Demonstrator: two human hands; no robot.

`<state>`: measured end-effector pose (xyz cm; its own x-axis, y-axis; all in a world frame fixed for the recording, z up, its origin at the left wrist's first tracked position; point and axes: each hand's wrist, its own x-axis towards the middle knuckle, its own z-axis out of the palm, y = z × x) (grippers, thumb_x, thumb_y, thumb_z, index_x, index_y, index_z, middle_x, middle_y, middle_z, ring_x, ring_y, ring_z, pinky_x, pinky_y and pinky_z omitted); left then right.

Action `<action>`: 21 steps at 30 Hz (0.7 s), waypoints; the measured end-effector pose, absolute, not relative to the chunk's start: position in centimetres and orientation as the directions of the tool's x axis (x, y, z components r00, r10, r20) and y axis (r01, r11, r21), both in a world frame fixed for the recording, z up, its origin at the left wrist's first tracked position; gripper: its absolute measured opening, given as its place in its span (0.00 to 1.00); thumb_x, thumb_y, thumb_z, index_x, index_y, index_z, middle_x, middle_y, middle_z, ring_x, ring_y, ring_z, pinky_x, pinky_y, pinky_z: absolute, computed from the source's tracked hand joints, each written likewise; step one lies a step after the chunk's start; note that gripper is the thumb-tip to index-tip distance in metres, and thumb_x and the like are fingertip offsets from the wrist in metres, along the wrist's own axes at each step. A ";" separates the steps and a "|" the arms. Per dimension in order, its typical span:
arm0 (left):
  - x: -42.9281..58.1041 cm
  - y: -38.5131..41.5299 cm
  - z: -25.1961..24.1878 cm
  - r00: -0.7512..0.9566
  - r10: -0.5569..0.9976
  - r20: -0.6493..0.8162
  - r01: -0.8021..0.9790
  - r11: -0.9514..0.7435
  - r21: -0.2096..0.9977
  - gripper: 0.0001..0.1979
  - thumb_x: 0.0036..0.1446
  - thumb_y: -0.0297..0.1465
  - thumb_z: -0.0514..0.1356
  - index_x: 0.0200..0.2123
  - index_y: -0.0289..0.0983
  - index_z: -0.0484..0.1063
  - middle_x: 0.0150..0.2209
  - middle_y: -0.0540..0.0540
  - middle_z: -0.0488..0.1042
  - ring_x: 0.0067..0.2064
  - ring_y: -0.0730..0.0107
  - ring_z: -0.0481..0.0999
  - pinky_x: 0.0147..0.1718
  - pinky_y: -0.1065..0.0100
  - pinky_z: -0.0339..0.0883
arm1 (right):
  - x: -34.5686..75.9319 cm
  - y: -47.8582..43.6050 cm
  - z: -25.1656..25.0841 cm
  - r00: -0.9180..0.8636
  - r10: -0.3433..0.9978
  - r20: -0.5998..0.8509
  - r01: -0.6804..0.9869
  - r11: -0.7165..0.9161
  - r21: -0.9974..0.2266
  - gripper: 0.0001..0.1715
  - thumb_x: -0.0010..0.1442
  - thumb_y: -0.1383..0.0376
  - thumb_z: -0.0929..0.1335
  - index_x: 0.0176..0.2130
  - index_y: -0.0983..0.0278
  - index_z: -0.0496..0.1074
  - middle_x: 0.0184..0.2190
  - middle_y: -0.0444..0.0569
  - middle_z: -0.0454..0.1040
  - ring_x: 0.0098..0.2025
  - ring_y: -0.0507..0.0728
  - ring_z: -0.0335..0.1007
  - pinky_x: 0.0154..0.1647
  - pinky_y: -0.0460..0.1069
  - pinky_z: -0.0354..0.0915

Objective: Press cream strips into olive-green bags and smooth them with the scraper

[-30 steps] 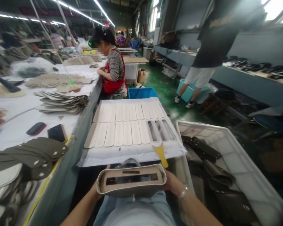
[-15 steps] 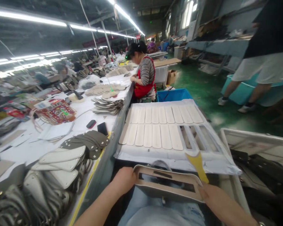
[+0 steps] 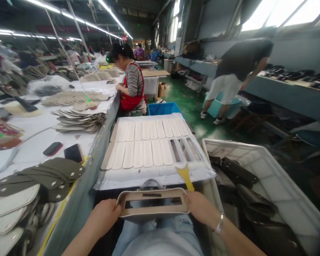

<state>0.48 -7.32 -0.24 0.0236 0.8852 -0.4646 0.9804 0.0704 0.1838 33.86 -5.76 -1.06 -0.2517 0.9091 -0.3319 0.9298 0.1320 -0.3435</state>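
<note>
Above my lap, my left hand and my right hand hold a dark handbag by its two short ends. Its upper rim is pale, and beige lining surrounds a long dark rectangular opening. A clear, curved handle-like piece shows behind the far rim. Fingers of both hands are closed around the bag's ends. Just beyond my right hand, a yellow scraper-like tool lies at the near edge of a white-covered board. Two rows of pale, rounded strips lie on that board.
At left, a long white table bears olive flaps, stacked pieces and a phone. A white crate with dark bags stands right. A co-worker sits ahead; another person bends over a turquoise bin.
My view has swung right, so more of the crate shows. The handbag stays in both hands and now sits more level. The standing person at right has bent over.
</note>
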 end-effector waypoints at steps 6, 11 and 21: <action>0.4 -6.9 0.1 0.044 0.882 -0.469 0.980 0.052 0.191 0.21 0.57 0.40 0.44 0.22 0.37 0.69 0.28 0.42 0.75 0.32 0.61 0.73 0.28 0.67 0.57 | 34.2 -5.7 -0.5 -0.274 0.865 -0.420 0.908 0.089 -0.410 0.21 0.62 0.62 0.54 0.31 0.66 0.70 0.31 0.55 0.76 0.33 0.58 0.72 0.33 0.48 0.63; 0.6 -7.0 0.4 0.040 0.881 -0.472 0.990 0.028 0.137 0.24 0.59 0.40 0.41 0.28 0.35 0.73 0.32 0.39 0.76 0.36 0.57 0.75 0.33 0.64 0.62 | 34.6 -5.8 -0.5 -0.335 0.848 -0.410 0.818 0.046 -0.573 0.20 0.61 0.58 0.54 0.34 0.64 0.69 0.34 0.52 0.76 0.36 0.59 0.72 0.38 0.51 0.64; 1.1 -6.3 1.0 0.009 0.891 -0.455 0.989 0.058 0.135 0.22 0.57 0.36 0.43 0.27 0.34 0.75 0.32 0.37 0.77 0.35 0.57 0.75 0.35 0.62 0.64 | 34.8 -5.8 -0.7 -0.269 0.791 -0.550 0.735 -0.201 -0.648 0.24 0.61 0.52 0.54 0.33 0.63 0.69 0.23 0.50 0.73 0.19 0.55 0.67 0.18 0.48 0.62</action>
